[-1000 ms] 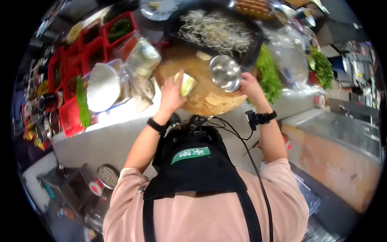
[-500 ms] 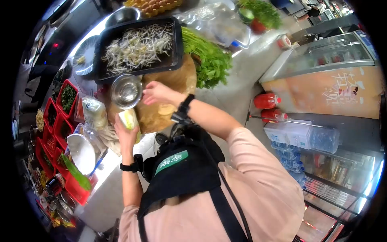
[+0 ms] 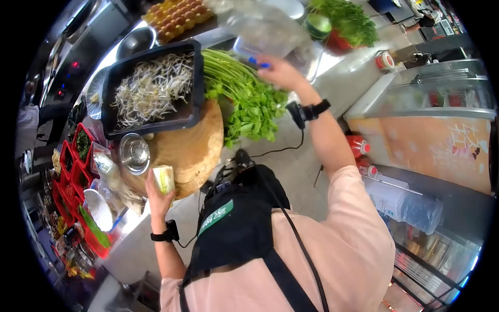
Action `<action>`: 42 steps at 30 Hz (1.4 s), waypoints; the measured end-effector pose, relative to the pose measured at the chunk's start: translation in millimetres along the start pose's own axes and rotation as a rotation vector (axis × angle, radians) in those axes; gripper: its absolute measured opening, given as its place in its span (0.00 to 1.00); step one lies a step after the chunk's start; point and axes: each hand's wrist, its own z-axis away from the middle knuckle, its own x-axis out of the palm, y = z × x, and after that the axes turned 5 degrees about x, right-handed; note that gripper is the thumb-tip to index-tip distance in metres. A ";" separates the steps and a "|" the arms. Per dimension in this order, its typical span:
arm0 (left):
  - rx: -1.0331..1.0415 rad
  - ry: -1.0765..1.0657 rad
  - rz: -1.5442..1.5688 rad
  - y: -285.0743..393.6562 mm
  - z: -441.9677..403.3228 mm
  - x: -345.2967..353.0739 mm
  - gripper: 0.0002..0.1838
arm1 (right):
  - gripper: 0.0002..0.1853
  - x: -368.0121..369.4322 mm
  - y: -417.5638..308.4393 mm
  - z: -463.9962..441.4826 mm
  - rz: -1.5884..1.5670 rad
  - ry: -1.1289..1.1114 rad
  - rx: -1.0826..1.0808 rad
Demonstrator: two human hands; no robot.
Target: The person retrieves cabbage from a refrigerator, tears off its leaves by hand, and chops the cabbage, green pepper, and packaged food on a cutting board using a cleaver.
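Observation:
My left hand is closed around a pale yellow-green chunk of vegetable, apparently Chinese cabbage, at the near edge of the round wooden chopping board. A shiny metal bowl sits just beyond it on the left. Stretched forward, my right hand has its fingers closed at a blue clip on a clear plastic container. Blurred clear plastic rises behind those fingers. Leafy green celery lies beside the board, below my right hand.
A black tray of bean sprouts overlaps the board's far side. Red bins of ingredients line the left. Eggs stand at the back. A glass-topped cabinet and red bottles are on the right.
My right hand has moved from above the board, forward and right to the blue clip. The plastic there has shifted and blurred. My left hand still holds the vegetable; the view has shifted.

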 end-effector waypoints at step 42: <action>-0.179 0.154 0.215 -7.1 -1.9 11.2 0.52 | 0.21 136.0 7.3 -427.0 0.581 -0.272 -0.210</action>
